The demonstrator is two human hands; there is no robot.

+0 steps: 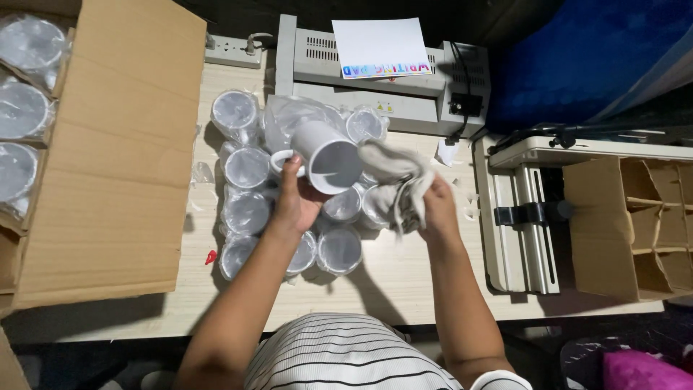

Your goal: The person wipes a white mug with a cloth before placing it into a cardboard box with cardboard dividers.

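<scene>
My left hand [294, 201] grips a white mug [326, 155] by its side near the handle, tilted so its open mouth faces toward me and to the right. My right hand [432, 209] clutches a crumpled grey-white cloth [395, 180] that hangs just beside the mug's rim. Both hands hover over several white mugs wrapped in clear plastic [245, 191] standing upright on the light wooden table [390, 278].
A large open cardboard box [115, 152] with more wrapped mugs lies at the left. A grey laminator-like machine [375, 87] with a white sheet on top stands behind. A press machine [520, 209] and a divided cardboard box [642, 231] sit at the right.
</scene>
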